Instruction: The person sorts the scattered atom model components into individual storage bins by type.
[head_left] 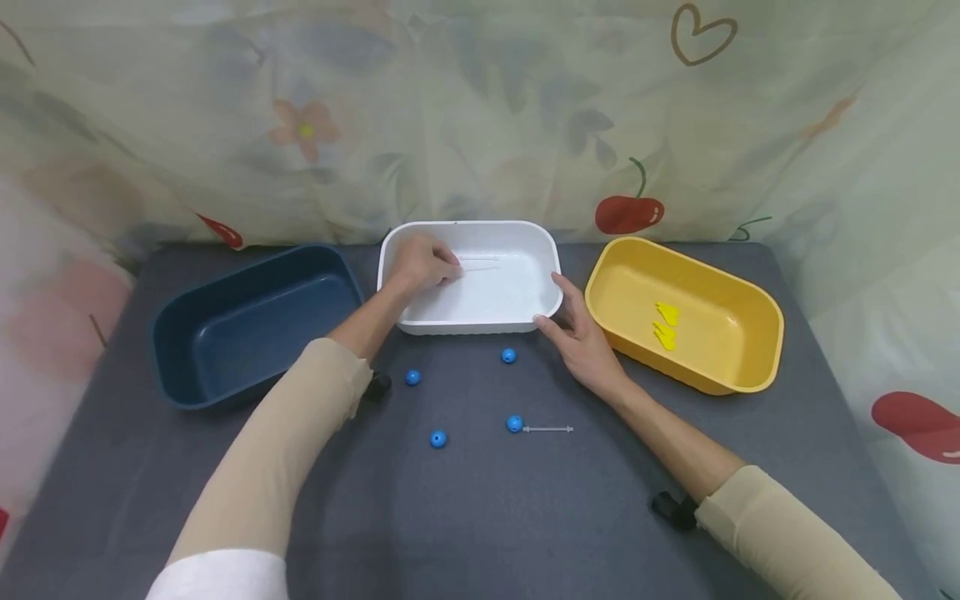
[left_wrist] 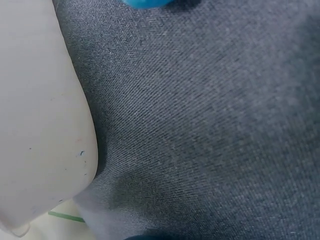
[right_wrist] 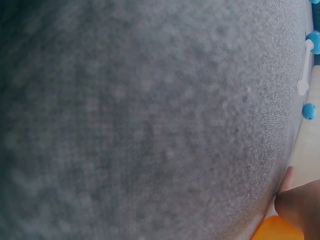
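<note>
A white tray [head_left: 487,328] stands at the back centre of the grey table. My left hand [head_left: 423,265] reaches into its left half. Its bent fingers meet at the end of a thin white stick [head_left: 482,268] and seem to pinch it; a second white stick [head_left: 480,258] lies just beyond. My right hand [head_left: 581,337] holds the tray's front right corner, thumb at the front and fingers on the right side. In the right wrist view, part of the right hand [right_wrist: 302,202] shows at the lower right. The left wrist view shows the tray's outer wall [left_wrist: 45,120] but no hand.
A dark blue basin [head_left: 258,287] stands left, a yellow basin [head_left: 731,389] right with yellow pieces [head_left: 665,325] inside. Several blue beads lie in front, among them one bead [head_left: 438,438] and another bead [head_left: 514,424] touching a white rod [head_left: 548,429]. A patterned cloth [head_left: 465,125] hangs behind.
</note>
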